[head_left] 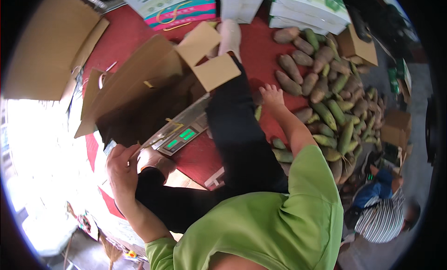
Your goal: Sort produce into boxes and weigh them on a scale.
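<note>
My left hand (122, 170) is closed, thumb and fingers pinched at the near left corner of an open brown carton (135, 74). A thin yellow cord (163, 134) runs along the carton's near side to these fingertips. Out to the right, my right hand (273, 98) has its fingers apart over the red surface, beside a blurred dark root (257, 97). It does not appear to grip it. Close to the carton's near edge is a scale with a lit green display (180, 137). The carton's inside is dark, its contents hidden.
A big heap of green and brown radish-like roots (335, 114) covers the right side. White printed boxes (307, 14) and a pink-and-blue box (184, 14) stand at the far edge. Another carton (42, 46) is far left. A person in stripes (382, 219) is lower right.
</note>
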Demonstrator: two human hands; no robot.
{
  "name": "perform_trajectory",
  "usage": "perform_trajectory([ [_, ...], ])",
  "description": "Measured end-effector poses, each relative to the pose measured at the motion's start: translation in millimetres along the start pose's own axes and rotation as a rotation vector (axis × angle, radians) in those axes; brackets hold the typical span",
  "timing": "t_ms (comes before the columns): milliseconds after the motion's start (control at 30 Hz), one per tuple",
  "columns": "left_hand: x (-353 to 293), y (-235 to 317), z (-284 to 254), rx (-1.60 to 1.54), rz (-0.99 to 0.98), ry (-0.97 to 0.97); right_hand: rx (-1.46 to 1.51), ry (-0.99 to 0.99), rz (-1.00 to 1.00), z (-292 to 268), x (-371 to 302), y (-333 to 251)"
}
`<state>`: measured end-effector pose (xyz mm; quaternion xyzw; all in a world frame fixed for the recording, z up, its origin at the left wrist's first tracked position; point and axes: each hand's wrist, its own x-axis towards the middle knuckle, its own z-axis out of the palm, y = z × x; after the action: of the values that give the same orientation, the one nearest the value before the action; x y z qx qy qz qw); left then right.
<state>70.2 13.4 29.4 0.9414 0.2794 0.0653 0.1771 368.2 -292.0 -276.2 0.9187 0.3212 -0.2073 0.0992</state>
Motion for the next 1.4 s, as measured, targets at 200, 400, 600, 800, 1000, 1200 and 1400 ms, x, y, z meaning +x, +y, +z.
perform_trajectory([
  [200,1,5,-3,0.067,-0.015,-0.026,-0.277,0.127,-0.198,27,21,-8],
  [400,2,4,-6,0.139,-0.008,-0.054,-0.32,-0.159,-0.084,48,38,-15],
  [600,5,3,-8,0.122,0.017,-0.061,-0.078,-0.158,0.173,22,25,-14],
  [800,1,2,-9,0.174,0.013,-0.068,0.596,0.328,0.234,-18,17,19],
  [1000,-1,1,-6,0.17,0.017,-0.049,1.284,0.573,-0.16,-205,-28,-11],
  [1200,-8,-4,-7,0.124,0.038,-0.023,1.243,0.505,-0.644,-332,-77,-86],
  [1400,-8,-6,-4,0.111,0.089,0.003,0.731,0.381,-1.007,-332,-56,-191],
])
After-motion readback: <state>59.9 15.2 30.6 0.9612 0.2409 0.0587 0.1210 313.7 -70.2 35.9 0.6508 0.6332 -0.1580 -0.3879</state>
